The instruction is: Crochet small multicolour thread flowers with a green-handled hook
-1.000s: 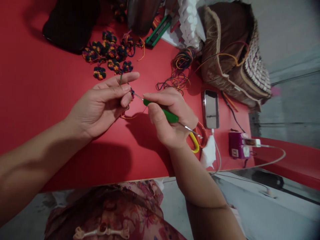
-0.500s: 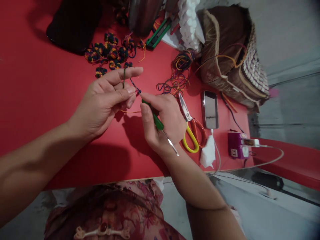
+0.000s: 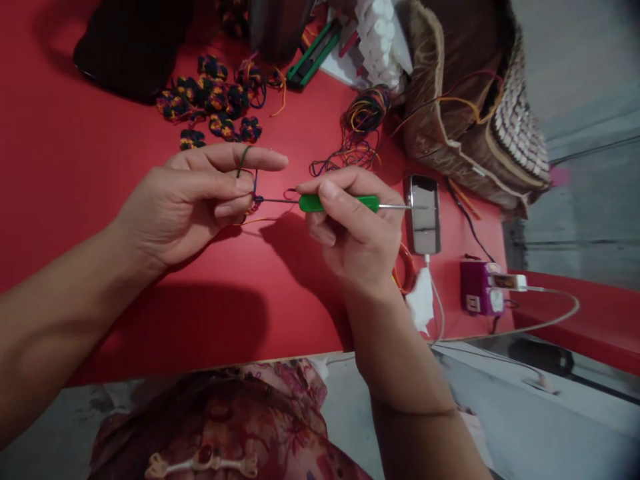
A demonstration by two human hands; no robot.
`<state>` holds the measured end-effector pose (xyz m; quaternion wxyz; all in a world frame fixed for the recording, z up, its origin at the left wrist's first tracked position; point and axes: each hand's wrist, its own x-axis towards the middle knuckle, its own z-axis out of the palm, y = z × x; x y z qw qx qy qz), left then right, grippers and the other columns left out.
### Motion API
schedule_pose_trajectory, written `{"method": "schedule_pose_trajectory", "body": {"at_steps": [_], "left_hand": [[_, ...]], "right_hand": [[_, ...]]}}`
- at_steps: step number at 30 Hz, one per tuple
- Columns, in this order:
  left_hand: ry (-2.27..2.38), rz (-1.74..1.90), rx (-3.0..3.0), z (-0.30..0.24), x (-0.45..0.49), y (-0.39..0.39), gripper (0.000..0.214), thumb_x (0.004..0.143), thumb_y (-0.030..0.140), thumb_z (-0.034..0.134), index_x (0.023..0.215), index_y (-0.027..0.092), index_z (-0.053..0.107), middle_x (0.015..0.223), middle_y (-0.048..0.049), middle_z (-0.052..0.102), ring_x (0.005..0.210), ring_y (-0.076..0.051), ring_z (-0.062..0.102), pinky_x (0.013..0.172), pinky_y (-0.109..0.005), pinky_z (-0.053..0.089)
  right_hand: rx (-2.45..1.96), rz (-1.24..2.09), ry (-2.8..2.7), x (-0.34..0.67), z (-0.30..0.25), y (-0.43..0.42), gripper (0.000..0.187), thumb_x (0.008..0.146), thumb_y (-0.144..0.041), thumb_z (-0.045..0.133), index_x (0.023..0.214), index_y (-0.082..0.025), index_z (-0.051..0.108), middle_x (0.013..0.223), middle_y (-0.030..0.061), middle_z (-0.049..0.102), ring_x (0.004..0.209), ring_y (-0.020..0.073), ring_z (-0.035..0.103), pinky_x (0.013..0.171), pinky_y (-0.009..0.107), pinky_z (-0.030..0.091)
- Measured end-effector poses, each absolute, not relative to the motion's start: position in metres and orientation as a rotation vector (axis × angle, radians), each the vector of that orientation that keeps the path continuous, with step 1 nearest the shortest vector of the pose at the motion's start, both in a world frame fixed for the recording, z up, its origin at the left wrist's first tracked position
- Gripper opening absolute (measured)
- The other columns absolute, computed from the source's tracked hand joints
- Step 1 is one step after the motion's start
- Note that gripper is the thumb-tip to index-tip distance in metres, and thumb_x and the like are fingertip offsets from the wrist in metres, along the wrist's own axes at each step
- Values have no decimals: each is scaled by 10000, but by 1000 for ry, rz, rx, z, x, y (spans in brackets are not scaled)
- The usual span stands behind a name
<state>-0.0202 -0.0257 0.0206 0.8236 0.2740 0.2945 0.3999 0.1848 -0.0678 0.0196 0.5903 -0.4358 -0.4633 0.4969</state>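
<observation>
Our right fingers (image 3: pixel 345 209) grip the green hook (image 3: pixel 311 203), now swung level from a steep tilt; our left fingers (image 3: pixel 220 185) pinch the small yarn piece (image 3: pixel 257 199) at its tip, suggesting mid-stitch. Beyond the hook lie yarn flowers (image 3: pixel 217 97) and loose yarn (image 3: pixel 367 113).

Red floral garment (image 3: pixel 295 427) with pale knotted trim (image 3: pixel 227 465)

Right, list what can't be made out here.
All in the head view:
Yarn piece: partly covered by the left hand.
Green-handled hook: tip too small, lost in the yarn.
Scissors: blades hidden behind the right hand.
Black object: cut off by the top edge.
</observation>
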Motion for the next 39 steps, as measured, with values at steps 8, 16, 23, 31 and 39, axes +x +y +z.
{"method": "schedule_pose_trajectory", "body": {"at_steps": [8, 16, 23, 31, 39], "left_hand": [[518, 770, 596, 13, -15, -30, 266, 856, 91, 786, 1080, 146, 919, 583, 12, 578, 540, -110, 475, 584, -254, 454], [479, 834, 457, 10, -12, -32, 301, 907, 53, 737, 1161, 143, 871, 600, -3, 672, 628, -142, 598, 646, -226, 500], [608, 900, 413, 20, -9, -32, 236, 1022, 46, 623, 1133, 167, 793, 627, 28, 644, 592, -123, 546, 613, -238, 443], [593, 933, 508, 14, -7, -35, 351, 955, 66, 735, 1267, 203, 818, 626, 36, 657, 643, -153, 624, 711, -265, 502], [608, 1085, 559, 19, -1, -41, 349, 954, -7, 729, 1203, 203, 854, 611, 52, 617, 650, -119, 511, 718, -230, 458]], "right_hand": [[-929, 1454, -1015, 180, 16, -62, 319, 908, -519, 933, 865, -231, 801, 584, -71, 561, 409, 55, 344, 378, 214, 266], [-920, 1283, -931, 160, 10, -69, 287, 948, -586, 912, 975, -318, 816, 679, -45, 610, 446, 95, 392, 392, 283, 369], [-917, 1279, -853, 158, 7, -66, 225, 891, -491, 975, 942, -308, 854, 700, -38, 650, 450, 96, 425, 415, 287, 373], [-1002, 1162, -1041, 159, 4, -69, 306, 952, -616, 893, 1030, -339, 789, 728, -45, 658, 454, 114, 472, 418, 312, 432], [-1257, 619, -1510, 161, 10, -91, 125, 1111, -399, 745, 1193, -399, 839, 1011, 17, 818, 897, 204, 776, 940, 391, 673]]}}
